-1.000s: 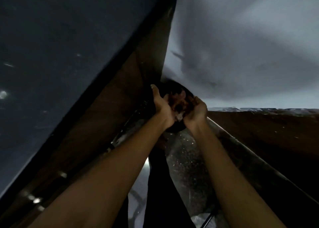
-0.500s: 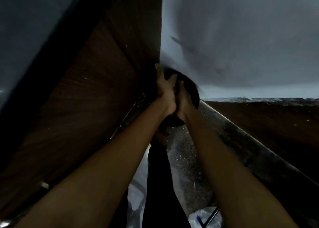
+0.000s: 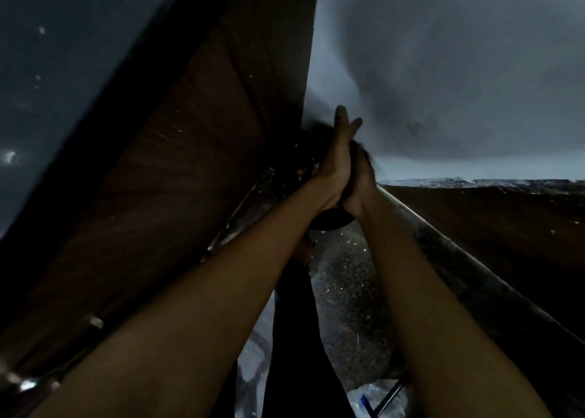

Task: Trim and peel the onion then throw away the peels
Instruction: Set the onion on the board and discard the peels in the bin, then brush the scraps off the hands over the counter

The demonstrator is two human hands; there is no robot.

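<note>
- Over a dark round bin (image 3: 329, 220), two bare arms reach out, and the hands meet palm to palm.
- The left hand (image 3: 337, 158) has its fingers straight, pointing up and away.
- The right hand (image 3: 361, 177) is pressed flat on the left one; its fingertips are blurred.
- I cannot see any onion peels between the palms, so I cannot tell where they are.
- Only a bit of the bin shows, under the wrists and beside the left hand.
- A brown wooden panel (image 3: 190, 180) slants down on the left side.
- A metal pipe (image 3: 459, 259) runs down the right side, just beside the right arm.
- A speckled floor (image 3: 345, 291) lies between the two arms.
</note>
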